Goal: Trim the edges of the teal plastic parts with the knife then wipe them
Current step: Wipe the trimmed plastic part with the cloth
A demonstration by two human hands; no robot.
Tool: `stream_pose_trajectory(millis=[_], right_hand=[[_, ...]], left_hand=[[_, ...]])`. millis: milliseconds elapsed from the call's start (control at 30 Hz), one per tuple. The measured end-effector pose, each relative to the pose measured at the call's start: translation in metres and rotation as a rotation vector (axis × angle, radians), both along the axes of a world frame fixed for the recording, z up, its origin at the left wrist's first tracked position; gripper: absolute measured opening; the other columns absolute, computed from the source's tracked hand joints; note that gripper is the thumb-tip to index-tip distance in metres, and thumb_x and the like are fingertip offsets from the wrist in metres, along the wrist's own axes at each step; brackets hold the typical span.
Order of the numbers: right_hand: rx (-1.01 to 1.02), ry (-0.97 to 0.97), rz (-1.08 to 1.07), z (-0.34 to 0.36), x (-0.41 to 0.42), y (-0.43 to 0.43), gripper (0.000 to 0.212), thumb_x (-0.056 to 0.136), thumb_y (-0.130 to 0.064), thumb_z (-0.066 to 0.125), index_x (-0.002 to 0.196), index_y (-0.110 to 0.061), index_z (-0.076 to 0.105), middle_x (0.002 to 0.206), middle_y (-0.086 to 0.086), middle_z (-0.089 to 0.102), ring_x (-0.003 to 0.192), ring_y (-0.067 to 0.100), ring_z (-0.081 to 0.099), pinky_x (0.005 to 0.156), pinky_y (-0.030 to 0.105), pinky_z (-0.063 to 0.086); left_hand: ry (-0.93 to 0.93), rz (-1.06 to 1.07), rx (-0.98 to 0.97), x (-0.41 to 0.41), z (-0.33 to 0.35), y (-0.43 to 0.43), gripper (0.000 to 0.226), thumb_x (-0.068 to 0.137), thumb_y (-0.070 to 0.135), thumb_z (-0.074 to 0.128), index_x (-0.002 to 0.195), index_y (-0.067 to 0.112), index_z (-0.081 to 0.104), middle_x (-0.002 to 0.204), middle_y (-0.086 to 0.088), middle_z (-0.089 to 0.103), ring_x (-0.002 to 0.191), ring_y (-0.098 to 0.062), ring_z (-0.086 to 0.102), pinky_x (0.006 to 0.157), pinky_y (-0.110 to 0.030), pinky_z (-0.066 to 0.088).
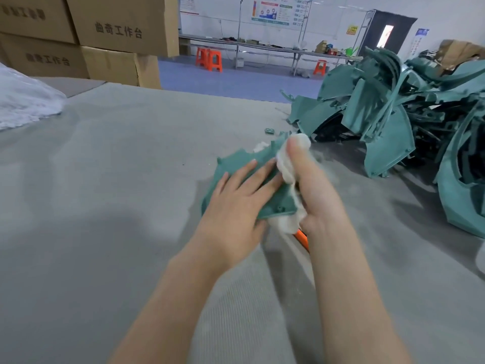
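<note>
The right hand (312, 185) and the cloth (286, 164) are covering most of an orange thing (301, 239); the pile of teal parts (393, 106) is running past the right edge.

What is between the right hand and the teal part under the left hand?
A white cloth, held by the right hand against the teal part; the head view shows it.

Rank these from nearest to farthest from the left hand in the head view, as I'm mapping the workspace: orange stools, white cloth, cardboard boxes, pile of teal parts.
1. white cloth, right of the left hand, at its fingertips.
2. pile of teal parts, on the table's right.
3. cardboard boxes, beyond the table, far left.
4. orange stools, across the blue floor.
</note>
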State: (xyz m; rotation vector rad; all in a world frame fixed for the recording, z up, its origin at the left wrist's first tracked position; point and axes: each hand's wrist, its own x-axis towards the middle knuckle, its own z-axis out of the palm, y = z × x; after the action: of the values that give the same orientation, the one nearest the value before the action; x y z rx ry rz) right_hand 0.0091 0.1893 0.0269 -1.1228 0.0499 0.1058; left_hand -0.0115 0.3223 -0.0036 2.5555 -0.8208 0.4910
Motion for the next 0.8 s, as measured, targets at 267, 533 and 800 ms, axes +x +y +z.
stream_pose_trajectory(millis=[267, 533, 800], right_hand=[[-0.795, -0.280, -0.429, -0.019, 0.010, 0.001, 0.040, 0.102, -0.033, 0.042, 0.065, -0.018, 0.040, 0.057, -0.003, 0.040, 0.056, 0.016, 0.037, 0.055, 0.030, 0.030], [-0.981, -0.374, -0.614, -0.025, 0.008, 0.009, 0.034, 0.101, -0.043, 0.037, 0.078, -0.021, 0.048, 0.065, -0.011, 0.050, 0.062, 0.009, 0.047, 0.054, 0.026, 0.035], [-0.898, -0.686, -0.211, -0.025, -0.030, 0.051, 0.050, 0.094, -0.049, 0.029, 0.125, -0.018, 0.052, 0.130, -0.002, 0.053, 0.124, 0.016, 0.047, 0.105, 0.036, 0.036]], left_hand=[[-0.067, 0.258, -0.739, -0.003, 0.006, 0.014, 0.054, 0.085, 0.041, 0.063, 0.133, 0.017, 0.053, 0.140, 0.011, 0.042, 0.133, -0.005, 0.036, 0.115, -0.024, 0.024], [1.096, -0.131, -1.309, -0.008, 0.008, 0.025, 0.024, 0.086, 0.030, 0.056, 0.087, 0.016, 0.074, 0.092, -0.003, 0.075, 0.080, -0.017, 0.073, 0.060, -0.026, 0.058], [1.015, -0.279, -1.631, 0.010, 0.000, 0.021, 0.037, 0.095, 0.041, 0.044, 0.113, 0.018, 0.068, 0.109, -0.001, 0.072, 0.098, -0.014, 0.068, 0.087, -0.032, 0.055]])
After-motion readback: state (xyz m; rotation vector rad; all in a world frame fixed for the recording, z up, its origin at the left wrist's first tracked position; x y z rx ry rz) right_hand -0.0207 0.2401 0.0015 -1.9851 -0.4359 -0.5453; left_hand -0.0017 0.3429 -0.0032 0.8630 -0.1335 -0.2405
